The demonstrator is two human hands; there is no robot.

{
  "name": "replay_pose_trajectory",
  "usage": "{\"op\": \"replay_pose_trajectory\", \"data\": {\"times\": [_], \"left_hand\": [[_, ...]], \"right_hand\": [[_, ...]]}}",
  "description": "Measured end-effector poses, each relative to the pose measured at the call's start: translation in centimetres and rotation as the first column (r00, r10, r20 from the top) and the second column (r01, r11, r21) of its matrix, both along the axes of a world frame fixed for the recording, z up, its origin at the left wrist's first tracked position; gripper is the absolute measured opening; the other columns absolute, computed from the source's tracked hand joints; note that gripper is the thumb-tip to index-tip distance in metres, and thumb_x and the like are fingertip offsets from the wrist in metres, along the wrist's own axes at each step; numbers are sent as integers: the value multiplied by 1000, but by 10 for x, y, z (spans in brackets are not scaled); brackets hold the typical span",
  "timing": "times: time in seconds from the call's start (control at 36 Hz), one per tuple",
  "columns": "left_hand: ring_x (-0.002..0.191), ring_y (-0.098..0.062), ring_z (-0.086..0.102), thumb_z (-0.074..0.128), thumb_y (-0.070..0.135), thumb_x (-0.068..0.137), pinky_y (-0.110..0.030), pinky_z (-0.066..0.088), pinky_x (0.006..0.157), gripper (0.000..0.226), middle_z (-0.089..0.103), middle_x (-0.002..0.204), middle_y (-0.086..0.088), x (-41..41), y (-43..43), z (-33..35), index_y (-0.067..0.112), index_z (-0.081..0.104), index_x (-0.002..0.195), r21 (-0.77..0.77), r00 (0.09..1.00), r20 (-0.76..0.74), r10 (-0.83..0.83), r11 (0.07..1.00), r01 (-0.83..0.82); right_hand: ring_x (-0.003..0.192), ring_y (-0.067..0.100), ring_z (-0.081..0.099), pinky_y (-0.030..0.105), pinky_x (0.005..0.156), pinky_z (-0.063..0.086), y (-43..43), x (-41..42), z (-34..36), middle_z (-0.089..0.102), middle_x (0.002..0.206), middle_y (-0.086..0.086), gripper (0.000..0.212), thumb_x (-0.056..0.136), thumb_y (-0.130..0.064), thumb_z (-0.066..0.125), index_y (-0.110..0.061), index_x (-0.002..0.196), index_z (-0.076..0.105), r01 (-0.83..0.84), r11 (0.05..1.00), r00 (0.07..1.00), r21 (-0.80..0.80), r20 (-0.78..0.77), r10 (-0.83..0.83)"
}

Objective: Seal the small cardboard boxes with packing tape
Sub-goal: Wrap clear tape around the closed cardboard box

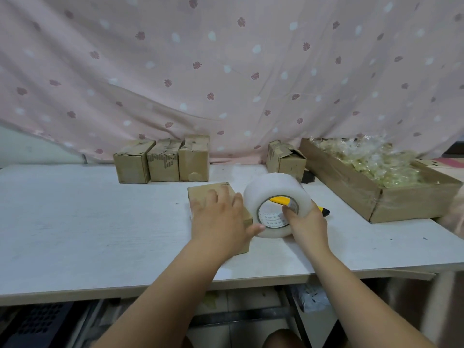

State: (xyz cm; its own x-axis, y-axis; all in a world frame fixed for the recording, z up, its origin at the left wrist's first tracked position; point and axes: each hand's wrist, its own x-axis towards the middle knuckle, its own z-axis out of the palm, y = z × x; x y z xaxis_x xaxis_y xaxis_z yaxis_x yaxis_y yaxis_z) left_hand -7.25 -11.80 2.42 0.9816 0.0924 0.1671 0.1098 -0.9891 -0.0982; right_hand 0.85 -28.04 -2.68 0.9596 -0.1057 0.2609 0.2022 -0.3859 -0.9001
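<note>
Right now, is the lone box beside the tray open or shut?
Open: the box has its top flaps raised and crumpled, not flat.

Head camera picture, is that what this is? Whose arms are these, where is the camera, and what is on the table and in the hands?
There is no machine here: a person wears one camera on the head, looking forward and down, so the two arms are their own. The left hand lies flat on a small cardboard box on the white table. The right hand grips a big roll of packing tape, thumb inside its core. A yellow knife shows behind the roll. At the back stand three more boxes in a row, and a fourth box apart with a flap raised. On the right a cardboard tray holds clear plastic packets. A pink curtain hangs behind.
</note>
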Motion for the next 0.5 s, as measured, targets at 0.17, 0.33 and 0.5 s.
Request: {"op": "replay_pose_trajectory", "data": {"times": [0.17, 0.33, 0.5], "left_hand": [[146, -40, -4, 42, 69, 88, -60, 26, 108, 89, -7, 161, -11, 6, 0, -1, 30, -4, 153, -189, 989, -128, 75, 977, -99], [147, -30, 3, 46, 66, 85, -48, 35, 105, 85, 5, 161, -3, -1, 10, -3, 32, 7, 152, -349, 994, 22, 110, 932, -96], [137, -14, 34, 52, 56, 81, -43, 38, 108, 74, 35, 150, 11, -6, 28, -20, 43, 22, 148, -837, 953, 287, 98, 510, 199]], "right_hand": [[76, 12, 54, 22, 61, 38, 0, 0, 3, 58, 78, -10, 12, 90, -20, 65, -23, 94, 54, 40, 999, 999, 24, 12, -40], [73, 10, 56, 27, 59, 39, 9, -3, 25, 60, 76, -9, 13, 89, -29, 66, -19, 93, 59, 83, 996, 995, 27, 57, -84], [77, 15, 59, 36, 70, 49, 34, -13, 74, 65, 83, -4, 20, 87, -33, 68, -17, 98, 64, -13, 993, 991, 119, 132, -3]]}}
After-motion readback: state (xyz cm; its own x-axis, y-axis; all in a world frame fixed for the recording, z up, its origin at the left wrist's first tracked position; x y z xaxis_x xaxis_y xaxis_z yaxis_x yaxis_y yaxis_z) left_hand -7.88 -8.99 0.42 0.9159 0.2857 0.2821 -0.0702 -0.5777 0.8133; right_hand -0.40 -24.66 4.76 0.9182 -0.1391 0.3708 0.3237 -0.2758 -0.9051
